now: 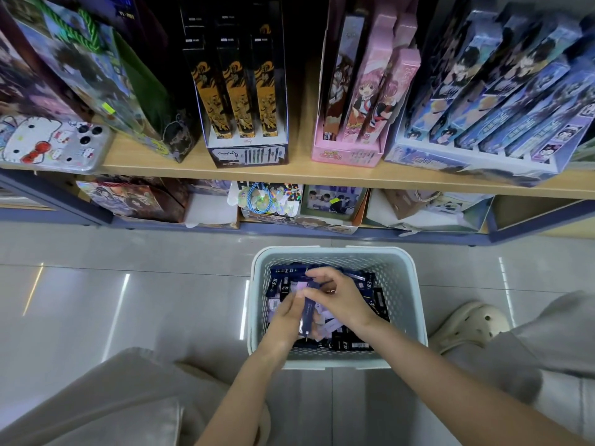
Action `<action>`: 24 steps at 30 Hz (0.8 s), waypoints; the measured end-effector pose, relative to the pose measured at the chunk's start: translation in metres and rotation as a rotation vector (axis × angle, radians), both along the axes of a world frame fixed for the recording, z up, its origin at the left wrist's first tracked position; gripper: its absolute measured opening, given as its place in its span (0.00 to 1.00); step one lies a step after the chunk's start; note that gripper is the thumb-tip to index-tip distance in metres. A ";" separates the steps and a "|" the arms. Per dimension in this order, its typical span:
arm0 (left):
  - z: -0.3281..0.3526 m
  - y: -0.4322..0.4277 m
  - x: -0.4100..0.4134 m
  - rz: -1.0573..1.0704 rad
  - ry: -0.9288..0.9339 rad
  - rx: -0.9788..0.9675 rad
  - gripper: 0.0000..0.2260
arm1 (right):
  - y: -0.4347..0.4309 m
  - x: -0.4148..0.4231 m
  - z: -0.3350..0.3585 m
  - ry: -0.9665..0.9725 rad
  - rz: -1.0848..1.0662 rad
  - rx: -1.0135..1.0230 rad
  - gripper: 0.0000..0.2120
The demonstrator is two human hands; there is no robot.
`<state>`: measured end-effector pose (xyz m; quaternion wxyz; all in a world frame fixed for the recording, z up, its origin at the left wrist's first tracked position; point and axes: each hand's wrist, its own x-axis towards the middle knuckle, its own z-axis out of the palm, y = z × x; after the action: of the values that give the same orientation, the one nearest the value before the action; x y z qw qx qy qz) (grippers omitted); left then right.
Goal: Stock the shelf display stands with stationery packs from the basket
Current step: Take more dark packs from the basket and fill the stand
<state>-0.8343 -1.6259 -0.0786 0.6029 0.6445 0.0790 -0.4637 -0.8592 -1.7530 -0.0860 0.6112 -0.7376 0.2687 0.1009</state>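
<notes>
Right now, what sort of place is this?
Probably a stationery or gift shop: a shelf lined with display stands of boxes, gift bags at its left end, and a basket of packs on the tiled floor.

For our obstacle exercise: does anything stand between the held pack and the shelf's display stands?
Nothing visible. Left hand and right hand hold the stationery pack at the basket, with open space up to the display stands.

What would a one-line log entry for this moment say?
stage: picking stock | left hand: holds stationery pack inside basket | right hand: pinches same pack's top end | basket: on floor, holds more packs
</notes>
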 end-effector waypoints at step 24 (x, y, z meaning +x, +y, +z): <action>0.001 0.019 0.026 0.430 -0.232 0.135 0.13 | 0.020 -0.007 -0.067 0.320 0.409 -0.321 0.15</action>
<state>-0.8081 -1.6067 -0.0774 0.6483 0.7005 0.1753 -0.2416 -0.8657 -1.7333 -0.1534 0.4037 -0.8383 0.2202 0.2929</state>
